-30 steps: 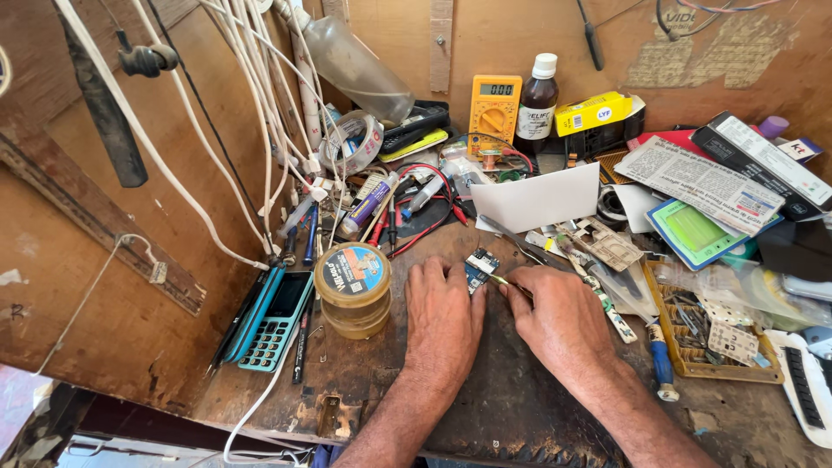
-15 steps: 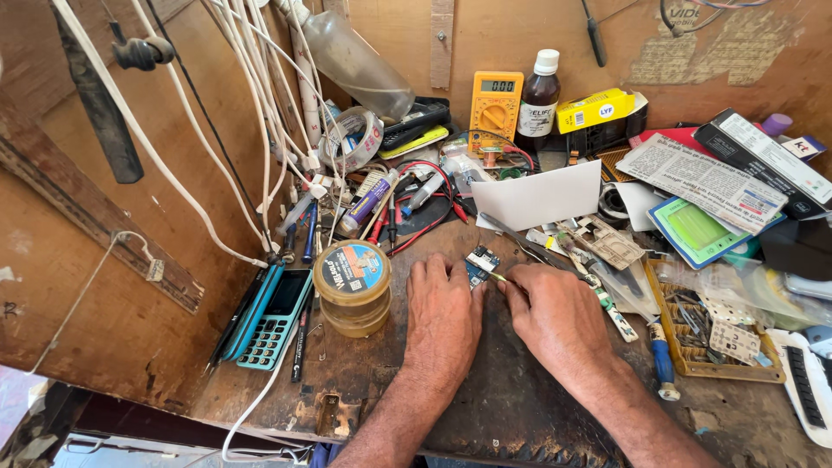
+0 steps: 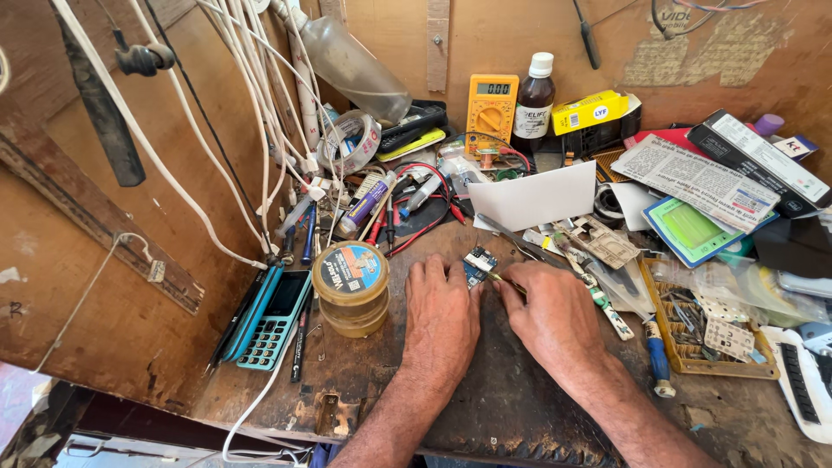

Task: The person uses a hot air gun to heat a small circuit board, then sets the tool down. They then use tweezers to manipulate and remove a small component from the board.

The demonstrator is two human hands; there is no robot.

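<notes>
A yellow meter (image 3: 491, 101) with a grey screen stands at 12 o'clock; a yellow box (image 3: 591, 110) at 1; a blue-and-orange tin label (image 3: 350, 269) at 9.

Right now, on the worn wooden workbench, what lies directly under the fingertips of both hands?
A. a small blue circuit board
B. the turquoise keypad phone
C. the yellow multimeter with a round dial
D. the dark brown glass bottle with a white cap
A: the left hand pins the small blue circuit board to the bench while the right hand points a thin tool at it.
</notes>
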